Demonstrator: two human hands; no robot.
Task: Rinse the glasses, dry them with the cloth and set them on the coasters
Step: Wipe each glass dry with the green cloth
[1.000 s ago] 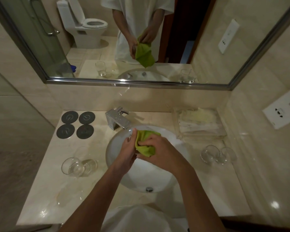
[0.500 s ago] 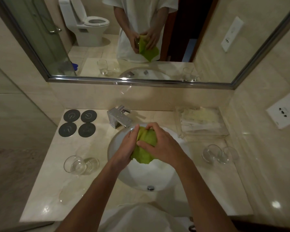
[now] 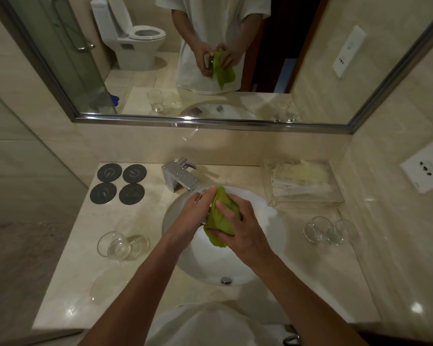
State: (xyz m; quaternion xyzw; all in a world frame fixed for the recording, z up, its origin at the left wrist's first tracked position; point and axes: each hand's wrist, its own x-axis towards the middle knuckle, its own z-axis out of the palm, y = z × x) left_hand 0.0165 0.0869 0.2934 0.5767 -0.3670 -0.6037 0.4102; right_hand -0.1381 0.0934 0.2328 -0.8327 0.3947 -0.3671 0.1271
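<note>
green cloth (image 3: pixel 221 218) turned more upright, right hand (image 3: pixel 238 228) shifted lower along it, glass rim newly glimpsed

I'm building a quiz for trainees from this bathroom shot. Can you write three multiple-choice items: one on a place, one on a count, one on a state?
1. Where do the round dark grey coasters lie?
A. back left of the counter
B. inside the basin
C. right of the tap

2. How many coasters are there?
A. two
B. four
C. six

3. What state are the coasters in?
A. all bare
B. each bearing a glass
C. stacked

Answers:
1 A, they lie left of the chrome tap.
2 B, a two-by-two block.
3 A, the clear glass on the left stands on the counter, and both hands hold the green cloth over the white basin.
</note>
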